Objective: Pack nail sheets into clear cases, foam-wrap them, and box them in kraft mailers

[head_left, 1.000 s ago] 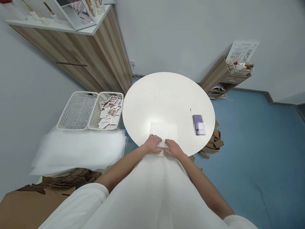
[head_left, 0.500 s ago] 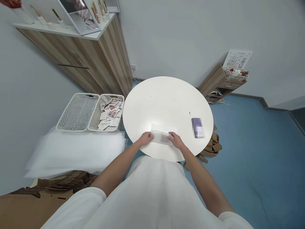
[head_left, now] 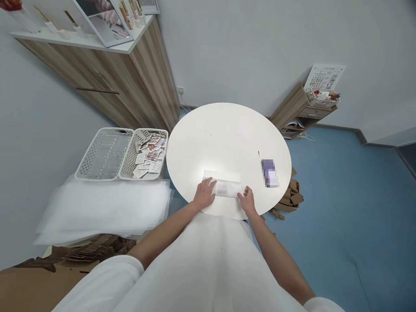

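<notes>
A translucent white wrap (head_left: 228, 189), folded around something with a printed pattern, lies near the front edge of the round white table (head_left: 227, 130). My left hand (head_left: 204, 193) rests on its left end with the fingers apart and spread. At the right end, my right hand (head_left: 247, 200) has its thumb and fingers on the wrap's edge, pinching it. Part of the wrap's flat sheet shows beyond the folded part. What is inside shows only faintly through the material.
A purple blurred item (head_left: 269, 173) sits at the table's right. To the left stand a basket of clear pieces (head_left: 97, 174) and a basket of printed cards (head_left: 121, 173). White sheets (head_left: 104, 208) and cardboard (head_left: 39, 284) lie below them; cardboard boxes (head_left: 289, 197) are on the floor.
My left hand has spread out and shifted over the wrap's left part. My right hand has moved slightly right and down. The printed patch now shows nearer the left.
</notes>
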